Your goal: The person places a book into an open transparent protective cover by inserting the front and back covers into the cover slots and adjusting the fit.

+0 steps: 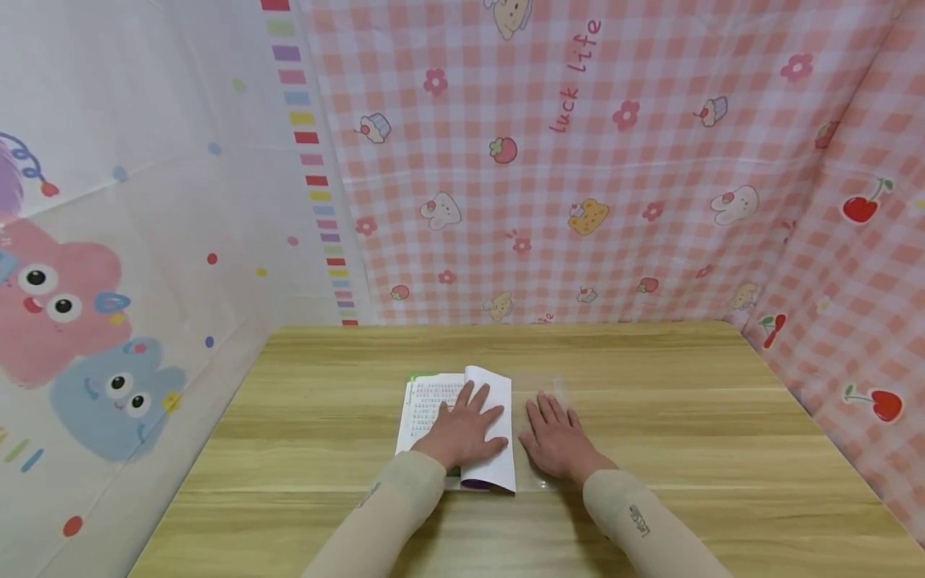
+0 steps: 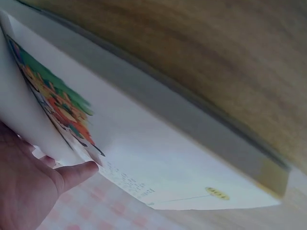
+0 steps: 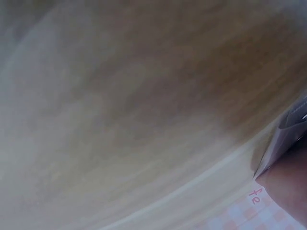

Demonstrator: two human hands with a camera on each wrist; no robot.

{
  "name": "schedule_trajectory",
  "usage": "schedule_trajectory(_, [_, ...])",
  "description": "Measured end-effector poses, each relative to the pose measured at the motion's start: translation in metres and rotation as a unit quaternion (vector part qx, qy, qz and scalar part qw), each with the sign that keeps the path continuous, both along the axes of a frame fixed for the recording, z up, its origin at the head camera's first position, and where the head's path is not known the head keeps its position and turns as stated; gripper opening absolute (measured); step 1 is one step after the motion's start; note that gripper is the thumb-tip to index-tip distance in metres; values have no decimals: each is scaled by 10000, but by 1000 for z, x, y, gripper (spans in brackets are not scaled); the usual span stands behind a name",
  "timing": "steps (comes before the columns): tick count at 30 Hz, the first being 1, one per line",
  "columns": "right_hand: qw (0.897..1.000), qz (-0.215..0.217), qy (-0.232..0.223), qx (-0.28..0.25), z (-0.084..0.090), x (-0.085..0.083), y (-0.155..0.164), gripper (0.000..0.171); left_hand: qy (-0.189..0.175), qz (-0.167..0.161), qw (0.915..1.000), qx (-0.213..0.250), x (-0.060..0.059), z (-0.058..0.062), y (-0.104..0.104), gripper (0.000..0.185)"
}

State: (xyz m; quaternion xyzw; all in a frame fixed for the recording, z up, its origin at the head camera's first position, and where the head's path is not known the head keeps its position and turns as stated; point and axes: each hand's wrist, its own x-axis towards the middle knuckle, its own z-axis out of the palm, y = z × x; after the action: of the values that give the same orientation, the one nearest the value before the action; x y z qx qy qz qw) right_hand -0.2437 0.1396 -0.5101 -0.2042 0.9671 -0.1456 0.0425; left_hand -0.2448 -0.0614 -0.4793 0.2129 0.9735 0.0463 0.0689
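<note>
A book (image 1: 422, 409) with printed text lies open on the table. Across its right part, a white leaf (image 1: 499, 389) is folded over, and purple shows under its curled lower edge. My left hand (image 1: 466, 431) lies spread on that leaf, its fingers straight. A colourful picture (image 2: 57, 103) and the book's thick page edges appear in the left wrist view. To the right of the book extends a clear plastic sheet (image 1: 542, 485), partly under the book. My right hand (image 1: 558, 440) rests flat on the plastic, fingers extended, just beside the leaf's right edge.
The wood-grain table (image 1: 311, 417) runs on around the book to both sides. Behind it hangs a pink checked cloth (image 1: 542, 185), with another printed white cloth (image 1: 181, 201) along the left.
</note>
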Motion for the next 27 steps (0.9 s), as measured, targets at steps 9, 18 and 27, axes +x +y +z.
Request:
schedule_trajectory(9, [9997, -26, -98, 237, -3, -2, 2, 63, -65, -2, 9999, -101, 0, 5, 5, 61])
schedule_trajectory(18, [9998, 10, -156, 124, -1, -2, 1, 67, 205, 45, 9996, -177, 0, 2, 13, 59])
schedule_trajectory(27, [9994, -61, -173, 297, -9, -7, 2, 68, 12, 64, 9999, 111, -5, 1, 11, 55])
